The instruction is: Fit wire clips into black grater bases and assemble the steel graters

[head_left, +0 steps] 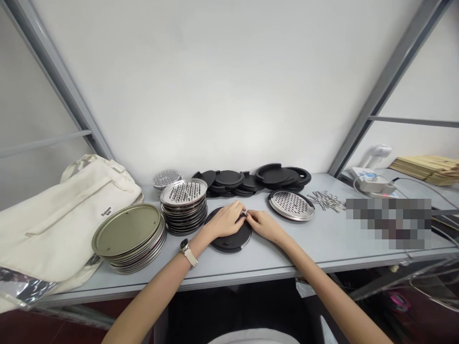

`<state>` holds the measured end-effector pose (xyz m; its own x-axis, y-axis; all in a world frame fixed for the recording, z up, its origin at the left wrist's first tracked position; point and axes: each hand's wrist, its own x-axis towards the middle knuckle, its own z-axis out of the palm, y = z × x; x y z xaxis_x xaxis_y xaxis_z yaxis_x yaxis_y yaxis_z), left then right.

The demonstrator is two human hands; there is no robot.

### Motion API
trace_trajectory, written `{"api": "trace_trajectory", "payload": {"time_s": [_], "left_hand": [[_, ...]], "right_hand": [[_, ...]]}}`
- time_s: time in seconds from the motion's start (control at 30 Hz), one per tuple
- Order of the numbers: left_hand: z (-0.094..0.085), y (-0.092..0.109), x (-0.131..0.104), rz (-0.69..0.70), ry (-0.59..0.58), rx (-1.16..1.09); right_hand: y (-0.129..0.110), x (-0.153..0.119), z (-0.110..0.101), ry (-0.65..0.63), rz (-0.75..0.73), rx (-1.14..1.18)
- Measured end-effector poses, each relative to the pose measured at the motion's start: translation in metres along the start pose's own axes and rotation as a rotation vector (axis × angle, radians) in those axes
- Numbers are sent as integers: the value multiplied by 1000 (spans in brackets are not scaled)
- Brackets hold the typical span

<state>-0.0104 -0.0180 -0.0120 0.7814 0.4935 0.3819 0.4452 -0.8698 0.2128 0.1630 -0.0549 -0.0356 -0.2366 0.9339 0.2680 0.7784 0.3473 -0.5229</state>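
Note:
A black round disc (233, 240) lies on the table in front of me, with a shiny edge showing at its lower right. My left hand (226, 220), with a watch on the wrist, rests over it, fingers bent and gripping its upper right part. At the disc's right edge, my right hand (263, 224) is closed, its fingertips pinched at a small shiny metal piece (244, 212). The two hands' fingertips meet there, which hides most of that piece. To the right lies a round grater (292, 205) in a black holder.
Stacked round graters (183, 192) and green round plates (127, 229) stand on the left, beside a cream bag (68, 215). Black round holders (229, 178) lie along the wall. Small metal pieces (326, 200) are heaped at right, near a white device (373, 184).

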Motion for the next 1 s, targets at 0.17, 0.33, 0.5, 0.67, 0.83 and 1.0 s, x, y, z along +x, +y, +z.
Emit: {"api": "trace_trajectory", "payload": {"time_s": [0.17, 0.33, 0.5, 0.67, 0.83, 1.0], "left_hand": [[0, 0, 0, 8, -3, -18], [0, 0, 0, -9, -16, -33], [1, -1, 0, 3, -17, -23], [1, -2, 0, 15, -9, -22], [2, -3, 1, 22, 4, 8], [1, -3, 0, 6, 26, -9]], "right_hand": [[-2, 0, -1, 0, -9, 4], [-3, 0, -1, 6, -4, 0], [-2, 0, 0, 13, 5, 3], [-2, 0, 0, 24, 7, 15], [-3, 1, 0, 56, 11, 22], [-1, 2, 1, 90, 5, -23]]}}
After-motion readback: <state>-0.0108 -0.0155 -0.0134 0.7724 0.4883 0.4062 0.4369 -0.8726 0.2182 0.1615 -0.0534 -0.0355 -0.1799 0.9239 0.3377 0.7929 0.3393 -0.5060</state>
